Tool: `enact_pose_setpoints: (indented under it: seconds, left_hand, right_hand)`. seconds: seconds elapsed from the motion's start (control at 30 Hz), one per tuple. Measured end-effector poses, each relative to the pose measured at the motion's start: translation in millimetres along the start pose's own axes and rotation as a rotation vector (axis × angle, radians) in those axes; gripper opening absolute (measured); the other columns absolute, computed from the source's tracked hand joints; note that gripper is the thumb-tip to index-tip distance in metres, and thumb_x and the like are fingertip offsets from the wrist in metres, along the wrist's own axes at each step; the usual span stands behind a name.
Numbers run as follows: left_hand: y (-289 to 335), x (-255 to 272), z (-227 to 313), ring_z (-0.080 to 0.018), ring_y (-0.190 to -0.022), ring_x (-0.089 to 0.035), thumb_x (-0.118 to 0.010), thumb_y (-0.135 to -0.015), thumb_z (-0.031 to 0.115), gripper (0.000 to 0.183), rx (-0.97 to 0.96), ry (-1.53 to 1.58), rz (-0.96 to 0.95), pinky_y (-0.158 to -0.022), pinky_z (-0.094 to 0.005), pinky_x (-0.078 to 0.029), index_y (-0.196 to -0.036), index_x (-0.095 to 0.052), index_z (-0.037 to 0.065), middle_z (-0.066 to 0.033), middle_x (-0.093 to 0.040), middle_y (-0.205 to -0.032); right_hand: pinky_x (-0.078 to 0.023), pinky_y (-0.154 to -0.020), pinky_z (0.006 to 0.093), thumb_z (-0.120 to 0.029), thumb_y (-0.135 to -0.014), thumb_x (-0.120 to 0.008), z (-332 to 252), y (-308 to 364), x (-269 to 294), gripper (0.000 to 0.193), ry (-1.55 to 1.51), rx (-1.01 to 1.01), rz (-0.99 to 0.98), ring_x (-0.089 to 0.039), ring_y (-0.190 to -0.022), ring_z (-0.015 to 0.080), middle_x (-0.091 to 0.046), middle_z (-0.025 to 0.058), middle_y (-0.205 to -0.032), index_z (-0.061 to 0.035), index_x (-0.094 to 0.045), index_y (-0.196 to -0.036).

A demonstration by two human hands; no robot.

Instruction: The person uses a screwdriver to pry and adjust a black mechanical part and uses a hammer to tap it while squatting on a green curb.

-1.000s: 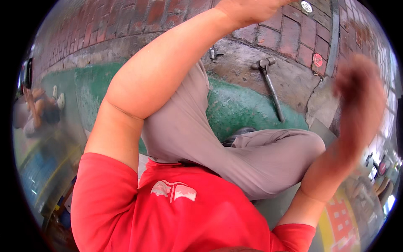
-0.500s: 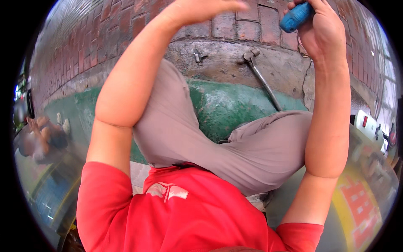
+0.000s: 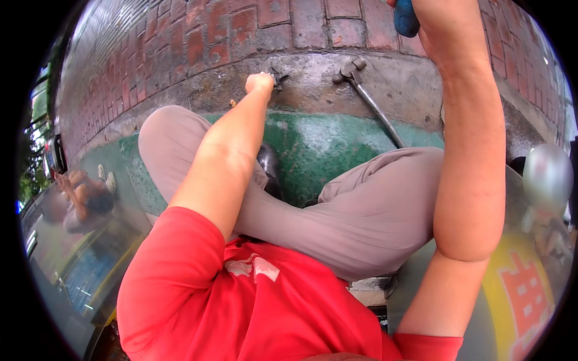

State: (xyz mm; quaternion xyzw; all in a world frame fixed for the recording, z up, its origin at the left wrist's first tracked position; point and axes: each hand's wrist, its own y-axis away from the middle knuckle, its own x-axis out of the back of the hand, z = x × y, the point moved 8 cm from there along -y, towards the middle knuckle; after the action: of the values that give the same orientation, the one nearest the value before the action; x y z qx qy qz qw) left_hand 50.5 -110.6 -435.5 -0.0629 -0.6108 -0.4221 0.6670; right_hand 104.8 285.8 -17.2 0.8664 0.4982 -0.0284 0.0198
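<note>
Left hand (image 3: 260, 82) down at the grey concrete ledge (image 3: 313, 78), fingers curled shut around a small dark metal piece (image 3: 279, 77) that pokes out beside the knuckles. Right hand (image 3: 436, 18) raised high at the top edge, clenched on a blue handle (image 3: 406, 18) (only its lower end in view, the rest cut off). Metal hammer (image 3: 367, 99) lying untouched on the ledge, just right of the small piece, head toward the red brick wall (image 3: 241, 30). Grey-trousered legs (image 3: 361, 210) folded over green-painted ground (image 3: 319, 150).
</note>
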Motion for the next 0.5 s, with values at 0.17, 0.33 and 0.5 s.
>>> enact_pose_setpoints:
  seconds: [0.17,0.33,0.5]
  left_hand:
    - [37.2,-27.7,15.6,-0.0376,-0.114,-0.061,-0.072,-0.083,0.045,0.057,-0.287,-0.173,-0.193,-0.098,-0.0423,-0.047,-0.117,-0.064,-0.001,-0.0232,-0.064,-0.122]
    - [39.0,-48.5,28.5,-0.0355,-0.109,-0.064,-0.080,-0.076,0.033,0.052,-0.404,-0.267,-0.233,-0.093,-0.0403,-0.051,-0.112,-0.065,-0.001,-0.0215,-0.067,-0.113]
    - [41.2,-65.9,31.3,-0.0222,-0.086,-0.066,-0.075,-0.084,0.016,0.033,-0.307,0.415,-0.613,-0.074,-0.0341,-0.055,-0.107,-0.062,-0.003,-0.0133,-0.068,-0.096]
  right_hand:
    - [-0.042,-0.052,0.0251,-0.013,-0.092,-0.059,10.4,-0.2,20.8,0.011,-0.007,0.065,-0.079,-0.050,-0.056,0.0094,-0.056,-0.0001,-0.068,-0.0036,-0.061,-0.086]
    - [-0.041,-0.052,0.0239,-0.014,-0.091,-0.061,8.3,-3.2,24.7,0.012,0.141,-0.042,-0.008,-0.051,-0.056,0.0081,-0.057,0.0005,-0.068,-0.0025,-0.062,-0.086]
    - [-0.045,-0.059,0.0298,-0.018,-0.089,-0.065,23.3,-4.6,23.2,0.018,0.269,0.050,-0.014,-0.056,-0.063,0.0126,-0.063,0.0057,-0.073,-0.0008,-0.066,-0.092]
